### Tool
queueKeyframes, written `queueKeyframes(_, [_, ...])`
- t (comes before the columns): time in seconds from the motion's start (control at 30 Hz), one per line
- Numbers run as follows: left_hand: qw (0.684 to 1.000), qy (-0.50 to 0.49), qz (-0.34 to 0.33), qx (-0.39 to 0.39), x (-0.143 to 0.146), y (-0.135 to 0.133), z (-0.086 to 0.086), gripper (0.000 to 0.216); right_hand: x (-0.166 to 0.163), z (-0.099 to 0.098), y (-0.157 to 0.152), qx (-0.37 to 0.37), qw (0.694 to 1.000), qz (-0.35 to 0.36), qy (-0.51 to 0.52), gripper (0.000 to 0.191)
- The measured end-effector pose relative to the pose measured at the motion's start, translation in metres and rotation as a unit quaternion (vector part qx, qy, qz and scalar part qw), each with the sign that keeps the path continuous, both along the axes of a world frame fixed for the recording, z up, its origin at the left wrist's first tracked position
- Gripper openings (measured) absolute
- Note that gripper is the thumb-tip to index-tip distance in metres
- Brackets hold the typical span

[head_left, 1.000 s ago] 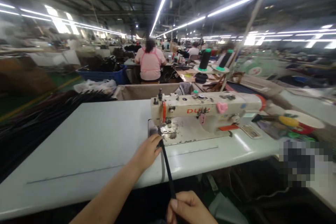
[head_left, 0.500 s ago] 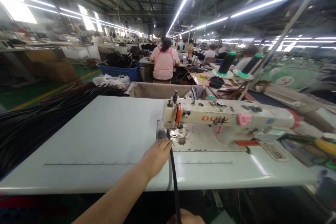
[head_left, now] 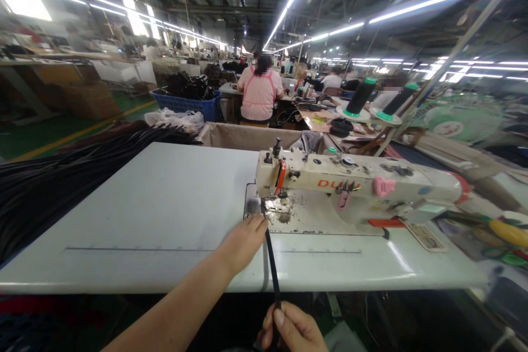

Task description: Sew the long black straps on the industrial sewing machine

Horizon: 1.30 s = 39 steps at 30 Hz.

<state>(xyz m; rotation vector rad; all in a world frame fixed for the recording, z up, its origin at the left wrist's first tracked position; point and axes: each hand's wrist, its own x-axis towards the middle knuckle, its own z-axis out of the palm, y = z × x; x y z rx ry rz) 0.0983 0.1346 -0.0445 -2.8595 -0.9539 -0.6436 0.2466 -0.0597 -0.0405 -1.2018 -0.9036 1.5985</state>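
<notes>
A narrow black strap runs from under the needle of the cream sewing machine toward me, over the front edge of the white table. My left hand rests on the table just in front of the needle, fingers closed against the strap's upper end. My right hand is below the table edge, fingers pinched round the strap's lower end, holding it taut.
A big heap of black straps lies along the table's left side. Two thread cones stand behind the machine. Coloured items sit at the far right. A person in pink sits at a station ahead, beside a blue crate.
The view has swung right and settled. My right hand, nearly out of view half a second ago, is back in view at the bottom, still pinching the strap. The left hand stays by the needle.
</notes>
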Motion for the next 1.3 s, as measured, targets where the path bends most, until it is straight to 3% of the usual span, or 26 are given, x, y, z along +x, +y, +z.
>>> queueKeyframes(0.27, [1.0, -0.01, 0.0, -0.023, -0.001, -0.001, 0.002, 0.029, 0.001, -0.003, -0.005, 0.044, 0.999, 0.02, -0.024, 0.053])
queueKeyframes(0.53, [1.0, 0.016, 0.005, -0.016, -0.002, -0.001, 0.005, 0.025, 0.0, 0.013, -0.005, 0.032, 0.999, 0.025, -0.029, 0.052])
queueKeyframes(0.83, [0.999, 0.021, -0.008, -0.028, -0.003, 0.0, 0.005, 0.025, 0.001, -0.005, -0.002, 0.043, 0.999, 0.022, -0.016, 0.056])
queueKeyframes(1.07, [0.999, -0.007, -0.01, -0.033, -0.004, -0.001, 0.002, 0.025, 0.006, 0.009, 0.0, 0.033, 0.998, 0.038, -0.035, 0.056])
queueKeyframes(1.3, [0.999, -0.009, -0.017, -0.026, -0.002, 0.002, -0.004, 0.032, 0.004, 0.006, 0.0, 0.01, 0.999, 0.037, 0.002, 0.056])
